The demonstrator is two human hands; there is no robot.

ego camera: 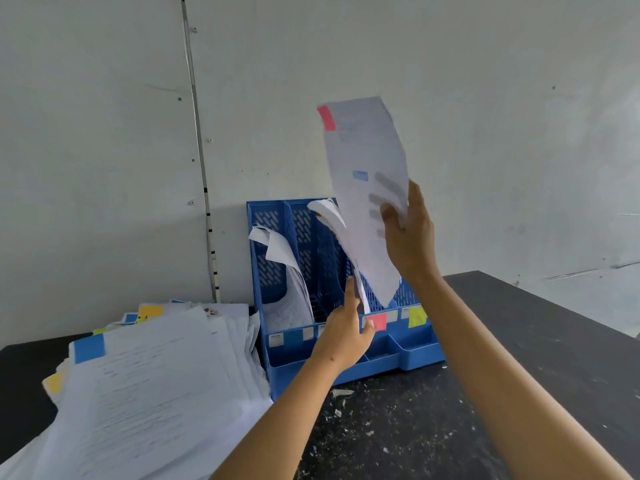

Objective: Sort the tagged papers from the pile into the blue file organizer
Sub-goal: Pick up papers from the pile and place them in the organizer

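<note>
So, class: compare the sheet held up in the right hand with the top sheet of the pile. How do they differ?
The held sheet carries a pink tag at its top corner; the top sheet of the pile carries a blue one. The held sheet stands nearly upright in the air, gripped by the right hand, above the blue file organizer; the pile's sheet lies flat, untouched. Both are white printed pages with one coloured corner tag.

print on the raised sheet (363, 188) blurred, pile (145, 393) cut off at lower left edge
</note>
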